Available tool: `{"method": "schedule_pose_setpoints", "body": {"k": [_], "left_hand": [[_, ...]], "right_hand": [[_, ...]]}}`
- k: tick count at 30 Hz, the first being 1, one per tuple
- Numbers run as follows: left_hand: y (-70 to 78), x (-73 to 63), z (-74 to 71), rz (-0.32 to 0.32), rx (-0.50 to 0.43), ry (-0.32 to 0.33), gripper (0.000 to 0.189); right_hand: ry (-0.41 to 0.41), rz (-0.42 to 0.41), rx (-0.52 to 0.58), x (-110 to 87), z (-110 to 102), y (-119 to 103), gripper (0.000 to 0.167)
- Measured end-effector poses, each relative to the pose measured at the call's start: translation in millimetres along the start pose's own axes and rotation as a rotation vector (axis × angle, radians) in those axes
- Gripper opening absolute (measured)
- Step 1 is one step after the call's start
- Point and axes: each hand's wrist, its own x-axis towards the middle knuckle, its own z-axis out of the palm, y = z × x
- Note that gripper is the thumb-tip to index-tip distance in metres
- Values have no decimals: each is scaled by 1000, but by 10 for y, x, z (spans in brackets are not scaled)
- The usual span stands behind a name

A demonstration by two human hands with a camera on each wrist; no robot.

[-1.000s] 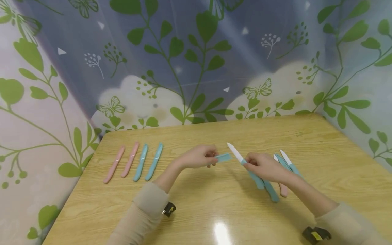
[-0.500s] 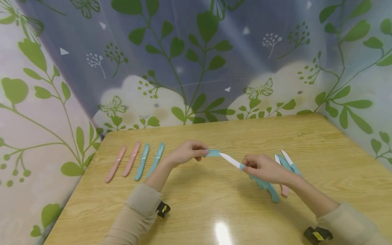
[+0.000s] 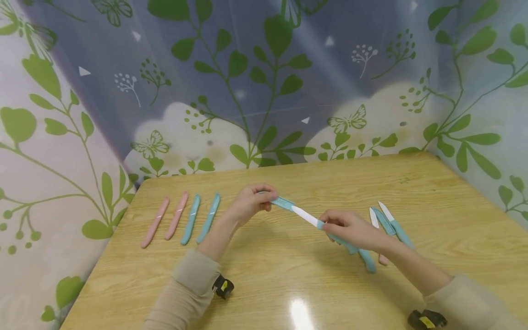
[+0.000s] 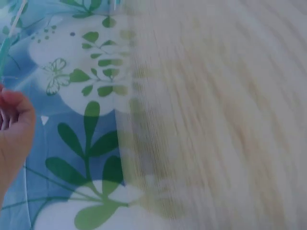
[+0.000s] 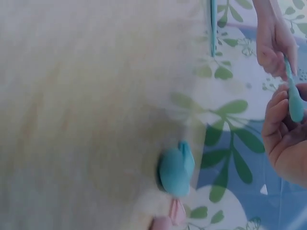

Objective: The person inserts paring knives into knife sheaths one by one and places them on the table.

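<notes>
My left hand [image 3: 253, 201] pinches a light-blue blade sheath [image 3: 283, 203] between thumb and fingers, above the middle of the table. A knife with a white blade [image 3: 305, 216] is held by its blue handle [image 3: 340, 241] in my right hand [image 3: 354, 227]. The blade runs up and left, its front part inside the sheath's mouth and the rest bare. In the right wrist view the handle's rounded end [image 5: 296, 108] sticks out of the right hand [image 5: 288, 143], with the left hand [image 5: 276, 45] beyond. The left wrist view catches only part of the left hand [image 4: 14, 134].
On the wooden table's left lie two pink [image 3: 155, 222] and two blue [image 3: 190, 220] sheathed knives in a row. At right, partly behind my right arm, are a bare-bladed blue knife [image 3: 401, 232], a pink-handled knife [image 3: 374, 218], a blue sheath [image 3: 385, 222] and another blue handle [image 3: 367, 261].
The sheath and blade were apart; the left hand turned the sheath in line with the blade, they met at the tip, and the blade has slid partly inside. The right hand shifted slightly left.
</notes>
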Motion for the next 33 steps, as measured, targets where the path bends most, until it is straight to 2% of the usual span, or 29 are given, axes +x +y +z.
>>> {"method": "schedule_pose_setpoints", "body": {"k": [2,4,7,9,11,16,22,26,33], "left_hand": [[-6,30,41,11,-123,64,13],[6,57,92,17,-207,142,21],[42,104,176,18,-283,261,27],[68,132,221,18,-319,314,29],[88,161,253,26,-372,332,32],[127,236,308,36,-579,318,37],[169,302,362,33,-774,383,22],[199,310,377,45,-844,400,23],[196,304,398,44,-874,413,26]], "right_hand": [[14,16,46,13,51,-23,18],[43,25,87,35,103,-65,20],[91,27,160,90,186,-132,22],[126,27,204,129,241,-172,24],[158,30,246,169,298,-198,25],[204,45,308,243,418,-216,27],[221,100,363,277,487,-240,31],[223,114,400,298,500,-276,35],[229,113,427,330,527,-321,33]]}}
